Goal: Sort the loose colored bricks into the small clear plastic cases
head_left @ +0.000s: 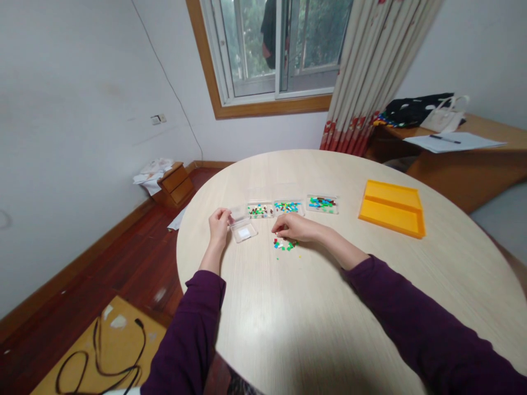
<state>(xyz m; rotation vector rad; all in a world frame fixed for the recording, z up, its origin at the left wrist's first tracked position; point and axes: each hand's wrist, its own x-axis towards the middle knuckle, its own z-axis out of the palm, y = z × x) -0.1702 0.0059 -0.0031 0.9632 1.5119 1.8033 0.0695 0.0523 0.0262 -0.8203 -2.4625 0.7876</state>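
My left hand [220,225] is closed on the left edge of a small clear plastic box [244,232]. The box's lid stands up behind it, and something white lies flat inside. My right hand [293,226] hovers at the upper edge of a loose pile of small coloured pieces [287,246], fingers pinched together. What those fingertips hold, if anything, is too small to make out. The pile has green, red, blue and white bits, with a few strays nearer me.
Behind my hands stand three clear boxes of coloured pieces: a left box [260,210], a middle box [289,207] and a right box [323,204]. A yellow two-part tray [393,200] lies farther right on the round table [263,307].
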